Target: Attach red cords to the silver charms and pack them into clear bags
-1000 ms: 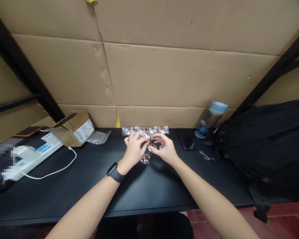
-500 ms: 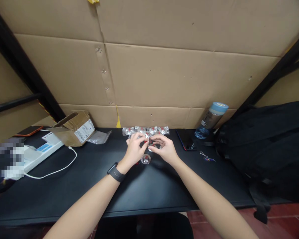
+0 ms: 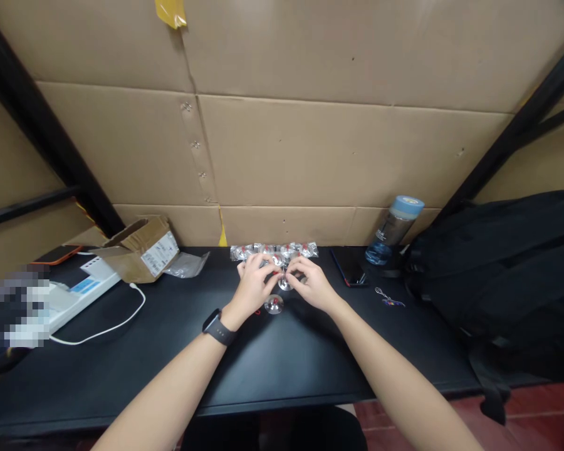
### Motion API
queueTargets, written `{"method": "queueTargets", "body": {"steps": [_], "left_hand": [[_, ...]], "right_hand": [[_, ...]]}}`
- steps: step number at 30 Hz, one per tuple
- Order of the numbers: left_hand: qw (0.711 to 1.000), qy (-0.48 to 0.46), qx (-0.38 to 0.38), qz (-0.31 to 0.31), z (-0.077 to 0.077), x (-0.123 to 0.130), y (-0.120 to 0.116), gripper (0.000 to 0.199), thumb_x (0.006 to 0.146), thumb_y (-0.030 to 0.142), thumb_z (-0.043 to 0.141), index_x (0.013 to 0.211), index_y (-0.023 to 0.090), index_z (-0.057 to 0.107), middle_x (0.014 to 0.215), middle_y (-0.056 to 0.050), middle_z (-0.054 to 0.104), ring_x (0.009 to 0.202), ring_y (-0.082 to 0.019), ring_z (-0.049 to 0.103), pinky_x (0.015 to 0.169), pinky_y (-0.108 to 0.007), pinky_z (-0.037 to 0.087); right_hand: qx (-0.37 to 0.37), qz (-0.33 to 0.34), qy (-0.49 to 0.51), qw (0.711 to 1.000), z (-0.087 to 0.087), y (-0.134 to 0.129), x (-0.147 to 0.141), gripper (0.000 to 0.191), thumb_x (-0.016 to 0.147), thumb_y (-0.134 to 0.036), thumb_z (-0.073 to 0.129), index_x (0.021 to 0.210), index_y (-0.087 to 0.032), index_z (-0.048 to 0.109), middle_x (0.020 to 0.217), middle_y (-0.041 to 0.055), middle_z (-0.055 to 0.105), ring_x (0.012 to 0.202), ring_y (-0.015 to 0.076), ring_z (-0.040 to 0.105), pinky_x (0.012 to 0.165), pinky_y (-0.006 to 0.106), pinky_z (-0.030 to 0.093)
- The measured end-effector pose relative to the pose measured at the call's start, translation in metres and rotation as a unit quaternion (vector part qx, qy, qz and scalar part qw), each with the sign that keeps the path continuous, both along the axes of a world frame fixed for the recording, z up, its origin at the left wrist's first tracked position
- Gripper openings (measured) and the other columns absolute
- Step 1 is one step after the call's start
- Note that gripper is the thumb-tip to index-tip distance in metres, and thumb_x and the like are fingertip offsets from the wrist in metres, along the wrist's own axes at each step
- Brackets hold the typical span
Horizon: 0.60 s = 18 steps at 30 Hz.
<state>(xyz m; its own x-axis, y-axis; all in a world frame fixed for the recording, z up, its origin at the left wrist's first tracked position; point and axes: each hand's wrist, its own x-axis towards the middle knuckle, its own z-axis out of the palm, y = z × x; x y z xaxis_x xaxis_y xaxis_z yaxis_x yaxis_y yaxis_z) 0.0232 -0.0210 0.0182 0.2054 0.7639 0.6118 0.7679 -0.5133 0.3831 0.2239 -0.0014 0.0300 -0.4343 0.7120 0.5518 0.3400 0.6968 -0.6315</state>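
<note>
My left hand [image 3: 257,279], with a dark watch on the wrist, is closed in a pinch near a small red piece. Close beside it on the right, my right hand [image 3: 310,284] also pinches with thumb and fingertips. What each holds is too small to make out. Between and just below the fingertips is a shiny round metal disc [image 3: 285,284]. Another shiny disc with a red mark [image 3: 274,304] lies on the black table nearer to me. Behind the hands, several clear packets with silvery and red contents [image 3: 242,252] form a row.
On the left are an open cardboard box [image 3: 143,250], a plastic bag [image 3: 187,265], a white power strip [image 3: 82,294] and a white cable. On the right are a phone [image 3: 350,267], a bottle [image 3: 391,233], a small charm [image 3: 392,301] and a black backpack [image 3: 507,282].
The view has tilted slightly upward. My right fingertips have closed together, and the disc between the hands shows more clearly.
</note>
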Motion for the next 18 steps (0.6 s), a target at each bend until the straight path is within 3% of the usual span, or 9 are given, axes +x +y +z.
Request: {"method": "queueTargets", "body": {"steps": [7, 11, 14, 18], "left_hand": [[1.0, 0.018, 0.006, -0.017, 0.002, 0.001, -0.003, 0.011, 0.096, 0.029, 0.063, 0.092, 0.025, 0.073, 0.111, -0.006, 0.067, 0.116, -0.027, 0.053, 0.094, -0.044, 0.034], [0.995, -0.065, -0.053, -0.059, 0.007, -0.001, -0.001, 0.018, 0.1, 0.033, 0.055, 0.106, 0.027, 0.07, 0.122, -0.006, 0.068, 0.122, -0.025, 0.056, 0.104, -0.046, 0.038], [0.968, -0.164, -0.139, -0.126, 0.007, -0.004, 0.003, 0.034, 0.098, 0.037, 0.057, 0.13, 0.027, 0.06, 0.126, -0.008, 0.069, 0.12, -0.023, 0.062, 0.108, -0.041, 0.043], [0.928, -0.217, -0.215, -0.212, 0.005, -0.008, 0.009, 0.046, 0.086, 0.029, 0.07, 0.13, 0.023, 0.059, 0.118, -0.008, 0.072, 0.112, -0.022, 0.068, 0.105, -0.038, 0.049]], "right_hand": [[0.005, 0.009, -0.012, 1.0, -0.004, 0.001, -0.002, 0.012, 0.093, -0.019, 0.058, 0.084, -0.02, 0.064, 0.097, 0.0052, 0.061, 0.085, 0.0163, 0.062, 0.077, 0.029, 0.05], [0.023, -0.006, -0.005, 1.0, -0.008, 0.002, -0.003, 0.008, 0.088, -0.017, 0.061, 0.082, -0.02, 0.065, 0.101, 0.0061, 0.059, 0.09, 0.0178, 0.061, 0.082, 0.031, 0.05], [0.038, 0.0, -0.008, 0.999, -0.008, 0.002, -0.003, 0.006, 0.086, -0.017, 0.063, 0.083, -0.021, 0.066, 0.103, 0.0067, 0.058, 0.096, 0.0199, 0.06, 0.088, 0.034, 0.05], [0.03, 0.009, -0.013, 0.999, -0.006, 0.001, -0.002, 0.006, 0.086, -0.018, 0.063, 0.081, -0.021, 0.066, 0.105, 0.007, 0.057, 0.097, 0.0206, 0.06, 0.089, 0.036, 0.05]]}}
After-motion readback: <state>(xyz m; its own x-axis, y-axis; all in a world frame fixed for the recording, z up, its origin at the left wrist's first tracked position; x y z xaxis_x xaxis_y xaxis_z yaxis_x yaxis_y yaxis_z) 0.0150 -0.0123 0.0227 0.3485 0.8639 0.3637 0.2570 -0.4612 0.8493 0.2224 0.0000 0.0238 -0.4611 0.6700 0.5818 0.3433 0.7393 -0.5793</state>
